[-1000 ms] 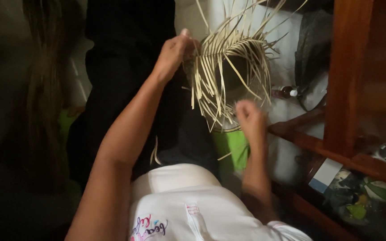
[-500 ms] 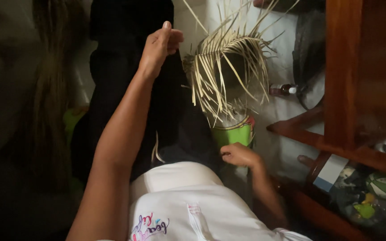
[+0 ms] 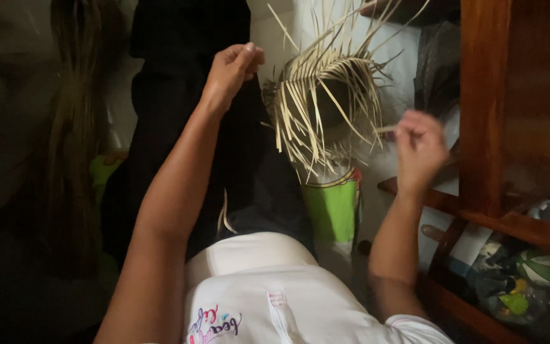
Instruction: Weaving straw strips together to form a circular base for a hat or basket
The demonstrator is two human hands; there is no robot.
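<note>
since a moment ago, the right hand [image 3: 419,148] has come up from low beside the green cloth [image 3: 330,207] to the right edge of the straw weaving [image 3: 319,108], and the left hand [image 3: 230,70] has slid a little lower and nearer the weaving's left side.

the straw weaving sits in the upper middle of the view, a rounded, half-made piece of pale flat strips whose loose ends splay out upward and hang down in a fringe. it rests on something dark that shows through its centre, above the green cloth.

the left hand is raised just left of the weaving, its grip pinched together, thumb against fingertips; what it pinches is too thin and dark to tell. the right hand is just right of the weaving, its grip closed on a single pale strip [image 3: 386,129] that runs leftward from the fingertips toward the weaving.

a black garment [image 3: 179,95] hangs behind the left arm. a bundle of long brownish fibres [image 3: 71,127] hangs at the far left. a red-brown wooden frame [image 3: 498,114] stands on the right, with a lower shelf [image 3: 542,232] over crumpled bags and a green-and-white ball [image 3: 545,267]. the person's white shirt [image 3: 268,286] fills the bottom of the view.
</note>
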